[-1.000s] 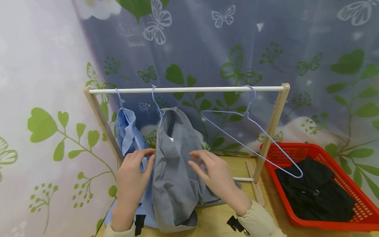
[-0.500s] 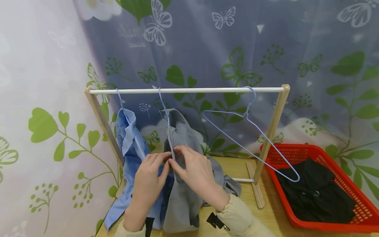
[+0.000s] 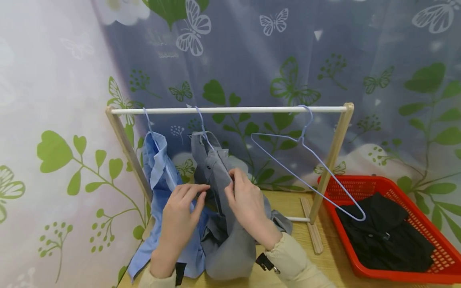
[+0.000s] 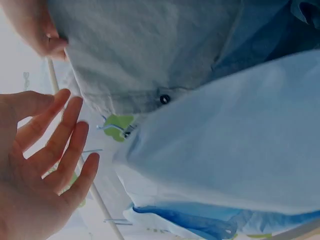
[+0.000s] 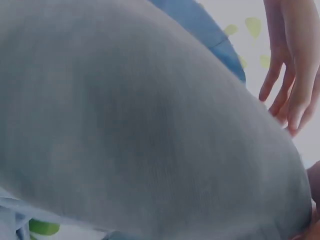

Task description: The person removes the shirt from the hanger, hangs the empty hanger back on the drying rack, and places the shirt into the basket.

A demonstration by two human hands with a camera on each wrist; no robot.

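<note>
A grey shirt (image 3: 230, 252) hangs on a thin lilac hanger (image 3: 202, 125), its front parted around the hanger. My right hand (image 3: 249, 200) pinches the right side of its front edge between thumb and fingers; in the left wrist view that hand grips the cloth at the upper left. To the left of the shirt opening, my left hand (image 3: 181, 212) holds nothing, and its fingers (image 4: 67, 135) are spread and relaxed. A dark button (image 4: 165, 99) shows on the grey cloth. Beside it hangs a light blue shirt (image 3: 158, 196), partly behind my left hand.
Both shirts hang from a white rail (image 3: 252, 109) on a wooden frame (image 3: 331, 164). A bare lilac hanger (image 3: 277, 164) hangs farther right, its lower corner over a red basket (image 3: 345, 240) with black clothing (image 3: 389, 232). A printed curtain (image 3: 230, 48) stands behind.
Both hands came to the grey shirt's front edge and met there. Since then, my right hand has drawn the edge rightward, opening the front, while my left hand has let go.
</note>
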